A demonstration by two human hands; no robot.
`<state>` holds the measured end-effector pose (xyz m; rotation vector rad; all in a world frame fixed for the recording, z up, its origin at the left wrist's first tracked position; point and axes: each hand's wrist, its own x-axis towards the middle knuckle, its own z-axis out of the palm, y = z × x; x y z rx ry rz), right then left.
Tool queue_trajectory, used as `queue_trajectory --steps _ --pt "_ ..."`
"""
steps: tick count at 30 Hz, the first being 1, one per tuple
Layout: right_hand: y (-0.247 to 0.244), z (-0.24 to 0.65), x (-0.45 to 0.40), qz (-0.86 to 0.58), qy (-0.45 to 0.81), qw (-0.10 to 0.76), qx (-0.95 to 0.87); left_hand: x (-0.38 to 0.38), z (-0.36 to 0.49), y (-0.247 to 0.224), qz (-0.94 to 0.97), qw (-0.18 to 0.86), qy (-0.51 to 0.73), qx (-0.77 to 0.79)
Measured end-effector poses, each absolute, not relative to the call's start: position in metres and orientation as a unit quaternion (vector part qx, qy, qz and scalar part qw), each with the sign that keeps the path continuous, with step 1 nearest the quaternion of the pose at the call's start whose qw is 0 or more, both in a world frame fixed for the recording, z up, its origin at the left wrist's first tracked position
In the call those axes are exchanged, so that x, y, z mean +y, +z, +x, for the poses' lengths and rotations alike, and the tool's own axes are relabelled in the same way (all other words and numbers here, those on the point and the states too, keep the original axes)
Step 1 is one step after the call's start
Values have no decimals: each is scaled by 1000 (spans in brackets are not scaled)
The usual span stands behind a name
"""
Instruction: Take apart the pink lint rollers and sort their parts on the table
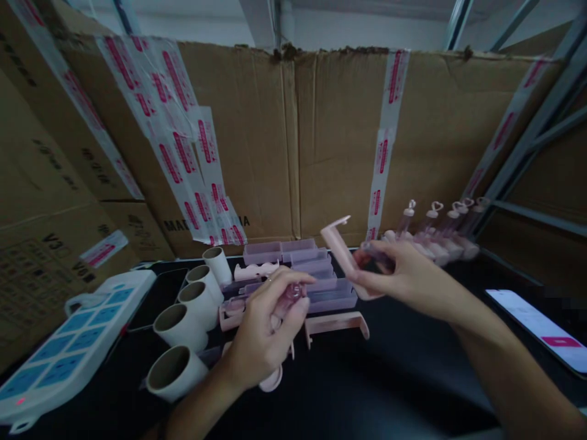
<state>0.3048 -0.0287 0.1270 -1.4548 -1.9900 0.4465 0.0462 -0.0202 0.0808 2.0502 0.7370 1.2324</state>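
Observation:
My left hand (270,327) is closed around a small clear pinkish part (296,291), held between thumb and fingers above the black table. To the right, my right hand (398,272) grips a pink bracket (340,247) with bent ends, raised and tilted; something darker and translucent also shows between its fingers. Below and between the hands, another pink bracket (337,324) lies on the table. Behind it are several translucent purple trays (332,298). A pink piece with a wavy edge (257,271) lies near the trays. Small round pink parts are partly hidden under my left hand.
Several white cylinders (178,373) stand in a row on the left, beside a white power strip (68,342). Clear tubes with heart-shaped tops (431,221) stand at the back right. A lit phone (541,330) lies far right. Cardboard (339,146) walls the back.

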Motion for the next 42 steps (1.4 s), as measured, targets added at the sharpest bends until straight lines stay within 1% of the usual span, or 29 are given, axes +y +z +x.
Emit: queue_trajectory --steps 1,2,5,7,11,14,16,17,19,20,22,24,26,28,31,32,34,36,38,40,42 --pt "123 319 -18 -593 134 297 -736 -20 46 81 760 323 487 285" --pt "117 334 -6 -639 106 260 -716 -19 45 80 738 339 507 291" --pt "88 364 27 -729 80 99 -672 -15 45 77 661 400 558 303" --pt "65 370 42 -742 83 66 -662 -12 47 75 609 440 587 302" --pt "37 362 52 -741 86 74 -662 -7 51 78 504 513 635 283" --pt "44 354 44 -747 54 111 -653 -5 53 82 467 533 647 280" --pt "59 346 32 -725 45 193 -659 -5 53 83 458 532 651 290" --pt "68 340 24 -693 70 253 -672 -5 53 83 459 529 651 294" --pt "83 325 5 -583 178 371 -701 -6 55 82 466 521 649 301" --pt "89 316 -5 -525 239 412 -706 -6 55 81 474 518 645 302" --pt "94 298 -20 -454 314 451 -702 -6 57 78 493 508 638 304" --pt "92 285 -28 -443 329 474 -686 -3 57 75 526 481 626 315" --pt "87 275 -30 -456 329 499 -659 0 55 71 595 420 598 335" --pt "82 267 -29 -470 325 527 -630 2 54 68 690 298 549 364" --pt "77 253 -28 -481 290 552 -616 -4 58 64 806 67 451 377" --pt "76 248 -29 -482 275 555 -620 -7 61 63 830 8 421 366" --pt "76 238 -33 -478 250 557 -632 -14 66 62 861 -63 373 340" --pt "78 233 -38 -470 236 548 -651 -20 69 63 872 -95 343 337" --pt "82 235 -44 -450 223 529 -685 -24 68 67 875 -93 317 353" --pt "88 242 -49 -427 207 499 -726 -26 65 75 884 -50 290 362" --pt "92 250 -55 -408 187 469 -761 -29 64 85 895 24 268 356"
